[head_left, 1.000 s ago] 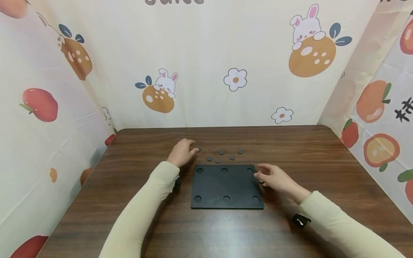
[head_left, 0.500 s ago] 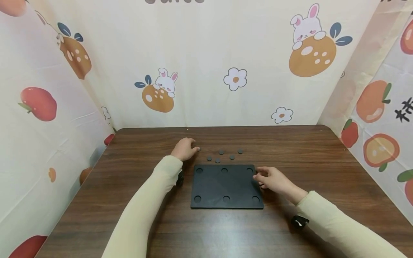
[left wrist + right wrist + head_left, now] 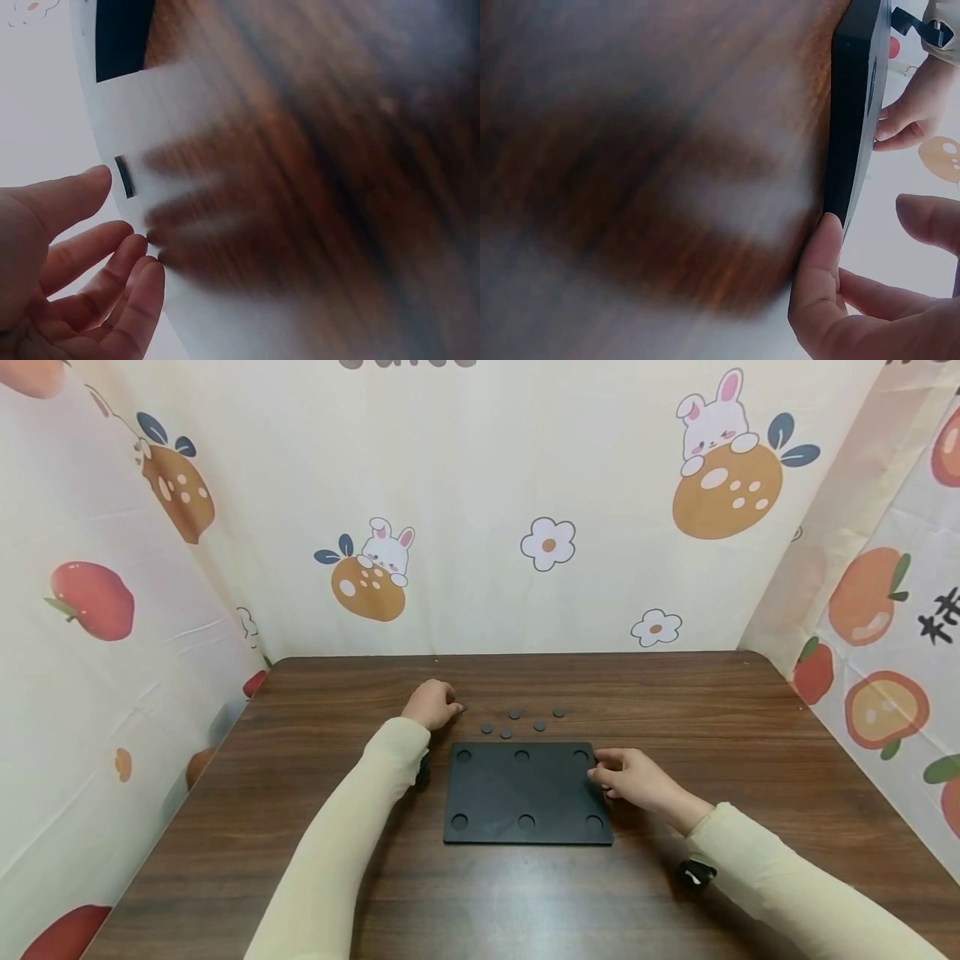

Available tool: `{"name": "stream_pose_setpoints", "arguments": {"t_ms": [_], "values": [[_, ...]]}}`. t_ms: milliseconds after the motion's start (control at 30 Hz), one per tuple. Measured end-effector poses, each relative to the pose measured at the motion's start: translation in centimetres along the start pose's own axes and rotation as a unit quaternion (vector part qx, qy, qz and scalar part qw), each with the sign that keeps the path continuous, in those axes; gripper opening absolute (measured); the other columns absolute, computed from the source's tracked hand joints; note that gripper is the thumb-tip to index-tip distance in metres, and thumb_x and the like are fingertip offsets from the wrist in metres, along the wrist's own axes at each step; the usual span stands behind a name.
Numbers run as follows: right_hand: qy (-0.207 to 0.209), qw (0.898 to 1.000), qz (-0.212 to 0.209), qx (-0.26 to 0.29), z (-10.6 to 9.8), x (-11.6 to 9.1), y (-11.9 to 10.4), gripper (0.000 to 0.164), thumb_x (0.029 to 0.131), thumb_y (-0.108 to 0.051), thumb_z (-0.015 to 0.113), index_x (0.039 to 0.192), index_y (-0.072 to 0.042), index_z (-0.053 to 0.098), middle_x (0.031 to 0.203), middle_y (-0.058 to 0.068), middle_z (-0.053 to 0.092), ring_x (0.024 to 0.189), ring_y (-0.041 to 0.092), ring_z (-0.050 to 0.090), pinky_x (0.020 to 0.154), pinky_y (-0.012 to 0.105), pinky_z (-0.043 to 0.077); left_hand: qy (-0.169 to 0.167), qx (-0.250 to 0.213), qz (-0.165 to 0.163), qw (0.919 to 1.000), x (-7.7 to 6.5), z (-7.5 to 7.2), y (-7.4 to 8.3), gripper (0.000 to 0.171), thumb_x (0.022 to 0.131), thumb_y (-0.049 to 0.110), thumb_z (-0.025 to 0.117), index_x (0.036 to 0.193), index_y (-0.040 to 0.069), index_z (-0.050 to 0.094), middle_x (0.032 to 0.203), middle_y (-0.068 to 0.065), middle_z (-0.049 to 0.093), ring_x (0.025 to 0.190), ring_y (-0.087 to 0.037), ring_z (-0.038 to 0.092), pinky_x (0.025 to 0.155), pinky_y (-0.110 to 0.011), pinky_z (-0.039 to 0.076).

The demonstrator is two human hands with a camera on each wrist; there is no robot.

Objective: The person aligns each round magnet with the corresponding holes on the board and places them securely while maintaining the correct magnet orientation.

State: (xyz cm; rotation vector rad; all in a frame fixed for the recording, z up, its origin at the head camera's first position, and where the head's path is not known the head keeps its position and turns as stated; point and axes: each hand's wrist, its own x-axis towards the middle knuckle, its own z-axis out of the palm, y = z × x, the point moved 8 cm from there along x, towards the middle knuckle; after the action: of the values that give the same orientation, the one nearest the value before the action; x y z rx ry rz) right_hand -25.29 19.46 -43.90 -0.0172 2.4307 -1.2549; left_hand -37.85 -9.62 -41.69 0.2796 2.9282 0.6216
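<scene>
My left hand (image 3: pixel 431 704) reaches behind the black board (image 3: pixel 528 793), beside the leftmost small dark disc (image 3: pixel 124 178). In the left wrist view the thumb tip is right by that disc, and the loosely bent fingers have their tips close to the table. Nothing shows between thumb and fingers. The board lies flat, with round recesses along its far and near edges. At its right edge rests my right hand (image 3: pixel 633 779). A fingertip (image 3: pixel 827 225) touches the board's side in the right wrist view, with the thumb (image 3: pixel 930 217) held apart.
Several more dark discs, among them one at the right end (image 3: pixel 558 712) and one nearer the board (image 3: pixel 506 734), lie scattered behind the board. Printed curtains (image 3: pixel 480 485) stand around the brown wooden table (image 3: pixel 525 902).
My left hand has shifted slightly right, closer to the leftmost disc. The right hand has moved slightly left at the board's edge. Board and other discs stay in place.
</scene>
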Motion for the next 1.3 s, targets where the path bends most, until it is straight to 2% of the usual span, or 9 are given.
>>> {"name": "stream_pose_setpoints", "arguments": {"t_ms": [133,333,867,1300], "values": [[-0.001,1.000,0.004,0.000,0.02,0.01,0.06,0.062,0.090,-0.028,0.059,0.138,0.003,0.035,0.125,0.021,0.049,0.087,0.014,0.061,0.074,0.029,0.052,0.002,-0.003,-0.003,1.0000,0.17,0.10,0.07,0.030,0.089,0.023,0.062,0.112,0.003,0.063,0.112,-0.013,0.062,0.098,-0.027,0.059,0.081,-0.039,0.048],[-0.001,1.000,0.002,0.000,0.01,0.07,0.01,0.061,0.090,-0.027,0.059,0.138,0.003,0.035,0.124,0.020,0.049,0.088,0.014,0.061,0.075,0.029,0.052,0.008,-0.016,-0.011,0.9998,0.45,0.28,-0.26,0.031,0.088,0.020,0.063,0.115,0.004,0.062,0.115,-0.011,0.061,0.104,-0.027,0.058,0.086,-0.039,0.047],[-0.006,1.000,0.008,0.004,0.12,0.00,-0.07,0.060,0.091,-0.027,0.059,0.138,0.002,0.035,0.127,0.020,0.048,0.094,0.016,0.061,0.076,0.030,0.052,0.002,-0.028,0.006,0.9996,0.38,0.37,-0.02,0.025,0.085,0.018,0.067,0.109,0.010,0.066,0.113,-0.007,0.060,0.104,-0.025,0.056,0.087,-0.038,0.046],[-0.005,1.000,0.010,-0.003,0.08,0.13,0.01,0.061,0.090,-0.028,0.059,0.138,0.000,0.036,0.123,0.017,0.050,0.092,0.015,0.061,0.076,0.030,0.052,0.008,-0.040,0.008,0.9992,0.46,0.25,-0.03,0.020,0.084,0.016,0.068,0.103,0.011,0.069,0.106,-0.006,0.065,0.102,-0.024,0.058,0.087,-0.038,0.046]]}}
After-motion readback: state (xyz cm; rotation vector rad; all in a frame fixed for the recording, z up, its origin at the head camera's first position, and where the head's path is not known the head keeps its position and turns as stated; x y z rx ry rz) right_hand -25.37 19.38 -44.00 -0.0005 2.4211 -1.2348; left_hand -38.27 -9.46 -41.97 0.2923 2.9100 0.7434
